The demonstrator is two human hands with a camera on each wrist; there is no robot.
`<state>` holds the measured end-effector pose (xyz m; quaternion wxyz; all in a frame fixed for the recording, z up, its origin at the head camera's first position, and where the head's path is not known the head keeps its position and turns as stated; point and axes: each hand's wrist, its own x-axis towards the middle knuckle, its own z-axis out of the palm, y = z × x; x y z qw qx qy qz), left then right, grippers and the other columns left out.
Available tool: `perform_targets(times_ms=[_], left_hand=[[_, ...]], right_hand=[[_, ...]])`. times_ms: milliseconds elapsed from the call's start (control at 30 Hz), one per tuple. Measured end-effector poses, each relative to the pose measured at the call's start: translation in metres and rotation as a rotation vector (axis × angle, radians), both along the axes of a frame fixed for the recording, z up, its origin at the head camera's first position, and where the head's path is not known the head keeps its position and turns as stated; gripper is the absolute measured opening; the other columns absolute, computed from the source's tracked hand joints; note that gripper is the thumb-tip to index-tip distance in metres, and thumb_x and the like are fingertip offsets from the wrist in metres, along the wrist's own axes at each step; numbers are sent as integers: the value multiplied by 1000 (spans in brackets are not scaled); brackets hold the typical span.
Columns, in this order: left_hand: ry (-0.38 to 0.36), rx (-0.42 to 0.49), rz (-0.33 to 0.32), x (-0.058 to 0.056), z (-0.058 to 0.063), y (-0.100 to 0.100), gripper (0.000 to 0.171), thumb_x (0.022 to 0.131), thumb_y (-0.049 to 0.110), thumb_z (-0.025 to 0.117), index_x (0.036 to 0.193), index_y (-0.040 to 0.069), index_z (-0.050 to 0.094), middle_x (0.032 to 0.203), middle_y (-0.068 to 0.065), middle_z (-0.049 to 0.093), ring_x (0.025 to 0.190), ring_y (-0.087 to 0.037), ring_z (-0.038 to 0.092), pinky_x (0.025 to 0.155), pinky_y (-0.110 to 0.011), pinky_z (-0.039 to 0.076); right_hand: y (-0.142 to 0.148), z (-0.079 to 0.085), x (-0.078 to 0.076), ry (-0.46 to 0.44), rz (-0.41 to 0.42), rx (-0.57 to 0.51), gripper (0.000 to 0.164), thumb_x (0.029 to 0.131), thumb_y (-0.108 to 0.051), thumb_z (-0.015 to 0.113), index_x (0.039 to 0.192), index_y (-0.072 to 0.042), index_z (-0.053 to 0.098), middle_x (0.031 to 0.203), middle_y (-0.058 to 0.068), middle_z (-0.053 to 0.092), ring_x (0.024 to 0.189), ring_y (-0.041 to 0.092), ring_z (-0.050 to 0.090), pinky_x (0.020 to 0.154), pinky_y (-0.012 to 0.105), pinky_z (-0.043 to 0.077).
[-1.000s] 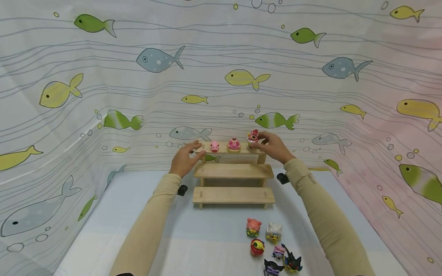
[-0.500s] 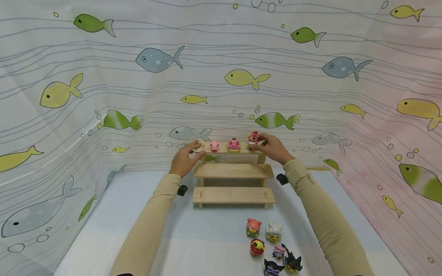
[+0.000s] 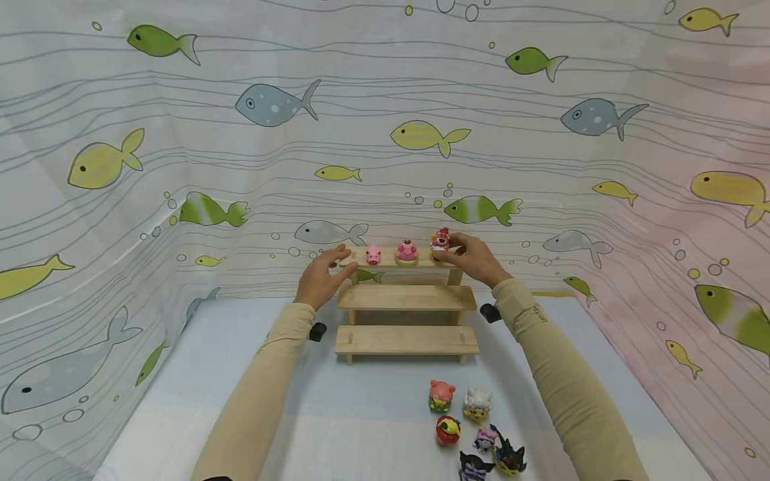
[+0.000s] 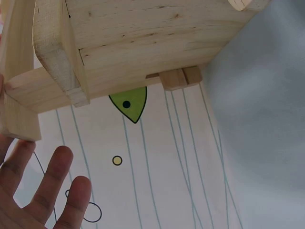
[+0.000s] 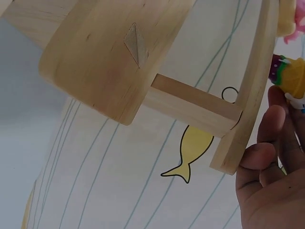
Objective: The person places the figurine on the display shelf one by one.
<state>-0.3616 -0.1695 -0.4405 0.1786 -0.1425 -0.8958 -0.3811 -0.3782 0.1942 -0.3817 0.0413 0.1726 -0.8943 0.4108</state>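
Right hand pinching red-topped figurine, seemingly placing it on top shelf; left hand flanking, fingers apart; next calling for release.

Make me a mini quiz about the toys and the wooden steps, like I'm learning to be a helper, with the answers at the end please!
1. Which hand holds the red-topped toy?
2. True or false: the pink pig rests on the top step.
3. Count up: how many toys can you see sitting directly on the table?

Key:
1. The right hand.
2. True.
3. Six.
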Motion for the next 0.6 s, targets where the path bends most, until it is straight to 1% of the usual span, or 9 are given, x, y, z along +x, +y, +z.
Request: perform_targets(times_ms=[133,333,500,600], left_hand=[[0,1,1,0,0,-1,52,97,49,67,139,18,64,152,5,50,117,-33,61,92,-50,52],[0,7,-5,0,0,0,53,97,49,67,139,18,64,153,4,50,116,-34,62,91,-50,52],[-3,8,-5,0,0,-1,54,97,50,66,139,18,64,153,3,50,116,-33,62,92,-50,52],[-6,9,-4,0,-1,-1,54,96,52,66,139,19,64,153,3,50,116,-31,62,93,-49,52]], right_hand=[[1,1,1,-6,-2,-6,51,93,-36,75,133,-7,61,129,14,63,106,31,61,93,47,51],[7,3,3,8,-19,-9,66,92,-39,76,147,-11,52,138,12,59,109,30,58,96,47,48],[10,6,9,23,-37,-27,68,90,-44,78,148,-19,52,138,10,59,105,27,58,90,44,49],[14,6,15,40,-41,-55,70,89,-43,79,149,-20,50,139,11,58,102,27,57,83,42,48]])
